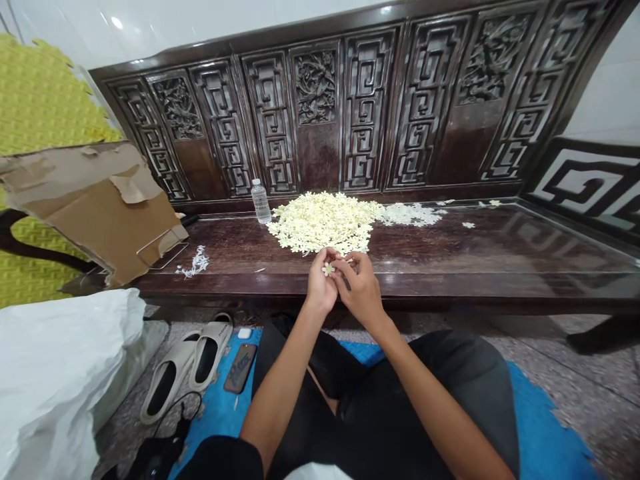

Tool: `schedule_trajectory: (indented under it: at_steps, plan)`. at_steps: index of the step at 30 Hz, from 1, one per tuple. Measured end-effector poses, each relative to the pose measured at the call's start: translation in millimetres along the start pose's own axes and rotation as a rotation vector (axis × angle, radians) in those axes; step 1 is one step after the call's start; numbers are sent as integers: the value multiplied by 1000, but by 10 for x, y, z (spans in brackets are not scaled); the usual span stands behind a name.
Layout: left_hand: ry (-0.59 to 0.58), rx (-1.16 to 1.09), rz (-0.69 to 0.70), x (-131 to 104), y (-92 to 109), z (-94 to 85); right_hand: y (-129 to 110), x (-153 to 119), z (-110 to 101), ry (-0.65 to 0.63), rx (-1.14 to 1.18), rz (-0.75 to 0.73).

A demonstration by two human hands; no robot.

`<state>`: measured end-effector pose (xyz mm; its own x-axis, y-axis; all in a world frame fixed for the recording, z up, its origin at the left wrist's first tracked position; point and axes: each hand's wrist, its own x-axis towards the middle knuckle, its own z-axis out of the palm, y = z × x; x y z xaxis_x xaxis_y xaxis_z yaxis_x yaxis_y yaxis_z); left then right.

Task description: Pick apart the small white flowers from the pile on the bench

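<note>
My left hand [321,285] is closed around a small pale-yellow artificial flower [328,269], held in front of the bench edge. My right hand [361,283] meets it from the right, thumb and fingers pinched close to the flower. Whether the right fingers grip the flower itself or another small piece is hard to make out. Just beyond both hands, a large heap of pale-yellow flowers [325,220] lies on the dark wooden bench [425,257]. Whiter flower pieces [411,214] spread out to the right of the heap.
A clear water bottle [261,201] stands left of the heap. Small white strips [195,262] lie near a cardboard box [107,207]. On the floor are a white sack [60,373], slides [210,350], a phone [241,368] and a blue mat [540,413]. The carved backrest [320,153] rises behind.
</note>
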<state>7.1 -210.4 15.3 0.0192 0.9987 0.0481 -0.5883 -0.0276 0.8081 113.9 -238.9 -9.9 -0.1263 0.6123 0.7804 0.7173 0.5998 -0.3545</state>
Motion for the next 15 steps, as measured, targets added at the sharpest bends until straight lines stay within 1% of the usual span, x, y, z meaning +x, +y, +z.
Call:
schedule_trajectory:
  at_steps: [2, 4, 7, 11, 13, 15]
  plan:
    - [-71, 117, 88, 129, 78, -11, 40, 167, 48, 5, -17, -23]
    - [-123, 189, 147, 205, 134, -42, 70, 281, 85, 10, 2, -30]
    - [-209, 183, 190, 251, 176, -85, 101, 349, 138, 9, 75, -21]
    - [-307, 132, 198, 238, 127, -119, 141, 266, 192, 69, 228, 23]
    - [-310, 147, 197, 205, 49, -153, 173, 185, 180, 114, 297, 70]
    - [-288, 208, 225, 151, -50, -219, 214, 107, 133, 152, 300, 107]
